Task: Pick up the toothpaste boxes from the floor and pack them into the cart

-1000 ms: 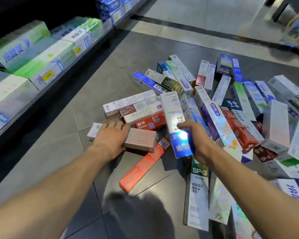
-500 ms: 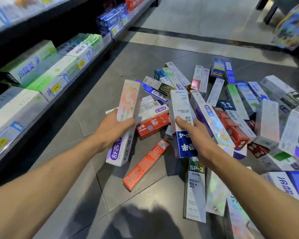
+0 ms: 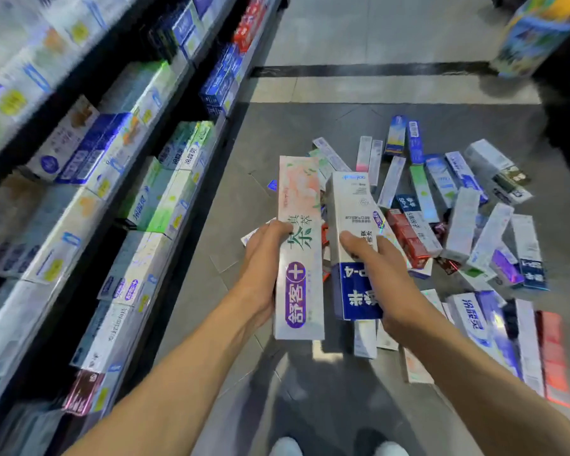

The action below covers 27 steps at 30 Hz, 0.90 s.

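My left hand (image 3: 260, 268) grips a long white and pink toothpaste box with a purple label (image 3: 298, 245), held lengthwise above the floor. Beside it, my right hand (image 3: 379, 274) holds a white toothpaste box with a dark blue end (image 3: 352, 225). The two boxes are side by side, nearly touching. A pile of several toothpaste boxes (image 3: 458, 218) lies scattered on the grey floor beyond and to the right of my hands. No cart is in view.
Store shelves (image 3: 119, 179) stocked with toothpaste boxes run along the left side. A dark strip (image 3: 375, 70) crosses the pale floor further back. A colourful display stand (image 3: 537, 34) is at the top right. My shoes (image 3: 336, 447) show at the bottom edge.
Both hands have lifted their boxes off the pile and risen well above the floor. The view has risen and tilted up, showing more of the shelves.
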Available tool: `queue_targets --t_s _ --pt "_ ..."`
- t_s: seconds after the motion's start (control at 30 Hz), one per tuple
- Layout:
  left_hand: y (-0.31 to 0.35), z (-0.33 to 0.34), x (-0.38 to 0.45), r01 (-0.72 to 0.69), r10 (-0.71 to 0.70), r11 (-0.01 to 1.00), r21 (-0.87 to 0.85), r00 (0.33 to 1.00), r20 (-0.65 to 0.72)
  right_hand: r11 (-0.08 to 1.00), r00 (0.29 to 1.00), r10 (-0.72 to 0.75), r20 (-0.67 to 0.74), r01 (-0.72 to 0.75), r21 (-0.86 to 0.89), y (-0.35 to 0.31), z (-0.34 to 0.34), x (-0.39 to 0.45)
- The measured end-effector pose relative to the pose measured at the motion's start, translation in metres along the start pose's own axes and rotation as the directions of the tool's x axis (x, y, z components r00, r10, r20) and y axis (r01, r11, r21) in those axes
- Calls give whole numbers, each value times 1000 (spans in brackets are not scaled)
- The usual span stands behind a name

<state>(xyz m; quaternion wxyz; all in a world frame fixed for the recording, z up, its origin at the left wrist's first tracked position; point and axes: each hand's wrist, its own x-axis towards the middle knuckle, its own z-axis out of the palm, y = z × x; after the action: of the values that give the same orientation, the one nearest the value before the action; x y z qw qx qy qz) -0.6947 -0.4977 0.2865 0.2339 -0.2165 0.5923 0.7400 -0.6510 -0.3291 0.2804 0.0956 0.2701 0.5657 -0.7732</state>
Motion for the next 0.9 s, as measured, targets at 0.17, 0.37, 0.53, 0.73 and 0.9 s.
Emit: queue_targets --t_s 0.17,0.37,0.53,0.73,0.9 --pt "119 68 -123 11 -10 1000 -24 1000 22 1000 996 5 -89 -3 22 -148 2 -131" --pt "253 153 -294 -161 151 986 44 971 184 998 997 -34 -68 38 56 -314 0 -283" --pt "292 204 -400 -140 128 990 36 967 219 989 990 -89 -110 100 107 -377 -19 -392" --pt "291 248 -467 -58 61 998 -18 945 321 975 959 -124 -256 166 148 -398 -51 -475" --pt "290 283 -487 -131 80 989 75 877 473 944 882 -181 -434 281 176 -404 -67 -515"
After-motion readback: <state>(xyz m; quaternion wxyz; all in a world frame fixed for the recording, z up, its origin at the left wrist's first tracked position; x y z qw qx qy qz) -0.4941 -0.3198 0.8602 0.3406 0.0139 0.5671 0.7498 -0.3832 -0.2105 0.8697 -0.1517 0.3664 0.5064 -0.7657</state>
